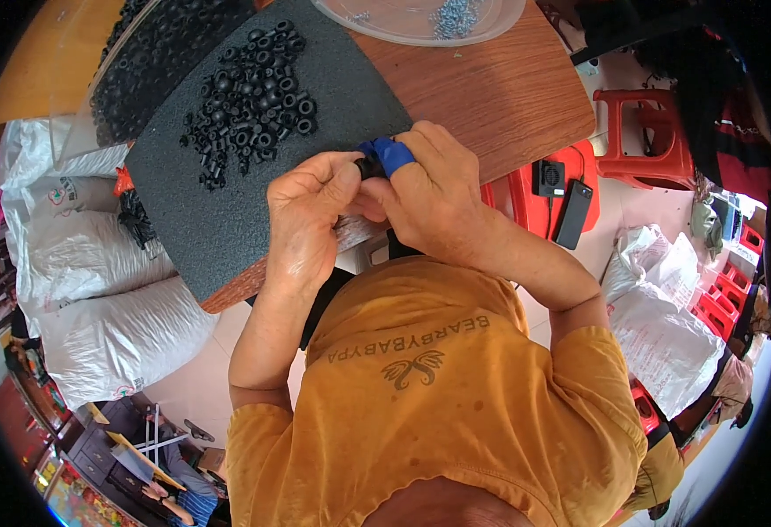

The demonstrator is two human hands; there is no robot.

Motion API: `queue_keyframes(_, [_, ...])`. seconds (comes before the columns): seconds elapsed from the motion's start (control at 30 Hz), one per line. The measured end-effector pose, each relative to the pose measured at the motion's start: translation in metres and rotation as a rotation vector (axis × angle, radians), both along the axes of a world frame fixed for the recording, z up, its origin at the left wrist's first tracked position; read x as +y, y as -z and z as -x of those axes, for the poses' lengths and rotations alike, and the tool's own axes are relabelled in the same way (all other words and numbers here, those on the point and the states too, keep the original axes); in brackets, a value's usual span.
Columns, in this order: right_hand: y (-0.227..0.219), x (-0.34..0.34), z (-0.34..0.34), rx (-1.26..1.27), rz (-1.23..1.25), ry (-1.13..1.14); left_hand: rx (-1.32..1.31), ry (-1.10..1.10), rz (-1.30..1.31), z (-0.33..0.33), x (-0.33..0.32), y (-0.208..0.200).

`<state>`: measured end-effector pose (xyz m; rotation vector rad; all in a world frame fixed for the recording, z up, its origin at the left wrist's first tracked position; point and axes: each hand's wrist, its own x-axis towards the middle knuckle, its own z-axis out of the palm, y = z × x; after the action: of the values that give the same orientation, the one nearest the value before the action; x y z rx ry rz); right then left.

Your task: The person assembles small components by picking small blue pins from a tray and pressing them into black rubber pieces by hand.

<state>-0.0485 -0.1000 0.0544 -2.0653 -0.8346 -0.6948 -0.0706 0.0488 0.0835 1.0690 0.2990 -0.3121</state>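
My left hand (306, 206) and my right hand (434, 184) meet over the near edge of the table. Pinched between their fingertips is a small black round part (368, 167); the fingers cover most of it. Blue wrapping (392, 155) covers a fingertip of my right hand. Beyond my left hand, a loose heap of small black parts (267, 92), some ring-shaped and some like short caps, lies on a dark grey mat (179, 215).
Many black parts fill a clear bin (73, 132) at the far left. A clear round tray (385, 31) holds small bluish metal pieces (454, 19). White sacks (130, 329) stand left. A red stool (517, 198) at right carries a phone-like black device (573, 215).
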Motion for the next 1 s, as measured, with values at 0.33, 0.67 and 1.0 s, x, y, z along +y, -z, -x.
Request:
queue_keyframes(0.33, [0.003,0.002,0.003,-0.025,0.045,-0.014,0.043,0.043,-0.018,0.001,0.005,0.003])
queue_keyframes(0.67, [0.003,0.001,0.004,0.067,-0.027,-0.028,0.068,0.168,-0.013,-0.005,0.015,0.005])
queue_keyframes(1.0, [0.005,-0.001,0.004,0.094,-0.043,-0.052,0.119,0.04,0.141,0.001,0.007,0.005])
